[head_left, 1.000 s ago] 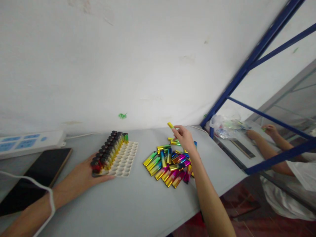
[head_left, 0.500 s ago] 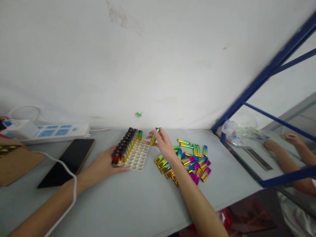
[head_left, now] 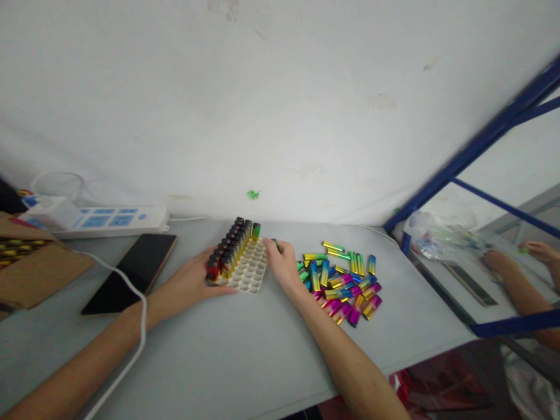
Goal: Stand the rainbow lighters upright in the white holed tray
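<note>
My left hand [head_left: 199,280] is wrapped round the near left end of a whitish tray [head_left: 250,275] with rows of round hollows. Dark-topped tubes [head_left: 231,242] with shiny gold sides stand upright in its left rows, and a green tube [head_left: 256,231] stands at the far end of the row beside them. Just right of the tray, my right hand [head_left: 282,262] is closed round a shiny tube [head_left: 275,244]; only a small dark green end shows above the fingers. Beyond my right wrist lies a loose pile of shiny tubes [head_left: 343,286] in gold, green, blue and pink.
On the left are a black phone-like slab [head_left: 131,271], a power strip [head_left: 118,220], a cardboard box [head_left: 48,262] and a white cable [head_left: 143,332] crossing over my left forearm. A blue metal frame [head_left: 437,189] stands at right; another person's hands [head_left: 503,262] are beyond it.
My right hand has turned and lowered beside the tray, with the tube now mostly hidden in its fingers. My left hand stays on the tray. The whole view has shifted slightly.
</note>
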`<state>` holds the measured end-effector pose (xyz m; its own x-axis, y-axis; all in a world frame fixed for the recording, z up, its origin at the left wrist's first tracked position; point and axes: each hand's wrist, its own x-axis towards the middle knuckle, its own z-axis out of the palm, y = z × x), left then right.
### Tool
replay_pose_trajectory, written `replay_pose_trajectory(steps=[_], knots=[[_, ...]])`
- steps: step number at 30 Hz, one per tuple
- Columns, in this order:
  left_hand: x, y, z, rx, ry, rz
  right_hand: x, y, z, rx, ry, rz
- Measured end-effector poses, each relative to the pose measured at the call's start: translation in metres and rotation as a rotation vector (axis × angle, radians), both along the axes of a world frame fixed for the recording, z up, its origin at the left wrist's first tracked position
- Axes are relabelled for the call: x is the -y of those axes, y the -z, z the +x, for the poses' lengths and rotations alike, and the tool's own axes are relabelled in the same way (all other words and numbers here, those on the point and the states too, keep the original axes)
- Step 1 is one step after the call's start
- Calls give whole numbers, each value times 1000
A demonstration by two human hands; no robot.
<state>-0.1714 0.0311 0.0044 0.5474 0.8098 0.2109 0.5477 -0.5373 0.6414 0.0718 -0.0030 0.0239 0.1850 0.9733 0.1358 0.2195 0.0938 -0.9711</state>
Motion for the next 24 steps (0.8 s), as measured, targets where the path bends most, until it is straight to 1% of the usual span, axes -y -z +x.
replay_pose_trajectory(steps=[3, 5, 9, 13, 17, 21, 24], knots=[[-1, 0, 1, 4, -18, -20, -1, 0, -6, 75, 44, 18], [-1, 2, 1, 6, -29, -24, -1, -1, -7, 115, 47, 24], [-2, 4, 0, -15, -10, -10, 2, -3, -7, 171, 23, 39], [-2, 6, 0, -19, 5, -6, 6, -4, -6, 179, 26, 54], [-1, 6, 0, -22, 14, 14, 5, 0, -2, 183, 55, 53], [0, 4, 1, -18, 51, 42, -2, 7, 6, 168, 7, 128], [-1, 5, 1, 16, 54, 47, -5, 7, 14, 235, 70, 218]])
